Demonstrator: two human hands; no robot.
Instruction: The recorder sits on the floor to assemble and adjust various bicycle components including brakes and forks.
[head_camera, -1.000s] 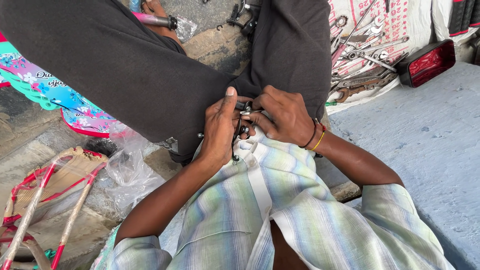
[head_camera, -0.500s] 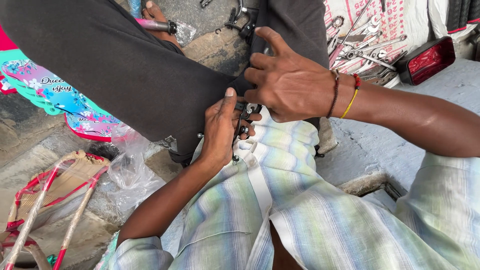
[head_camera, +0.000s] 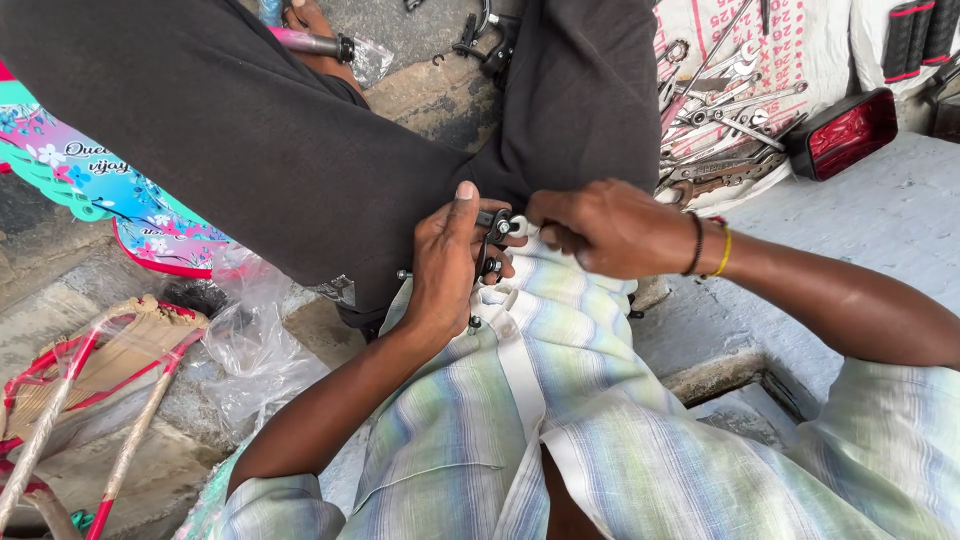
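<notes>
Close together, left hand (head_camera: 445, 265) gripping a small black metal clamp part (head_camera: 490, 240), right hand (head_camera: 600, 225) pinching its pale end, spanners (head_camera: 720, 110) beyond the right hand.

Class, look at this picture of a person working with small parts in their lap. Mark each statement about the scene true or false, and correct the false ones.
1. Both hands meet at a small black metal part. True.
2. The right hand wears a glove. False: it is bare, with a black and a yellow band at the wrist.
3. Spanners lie on a cloth at upper right. True.
4. The red light housing rests in the left hand. False: it lies beside the spanners.
</notes>
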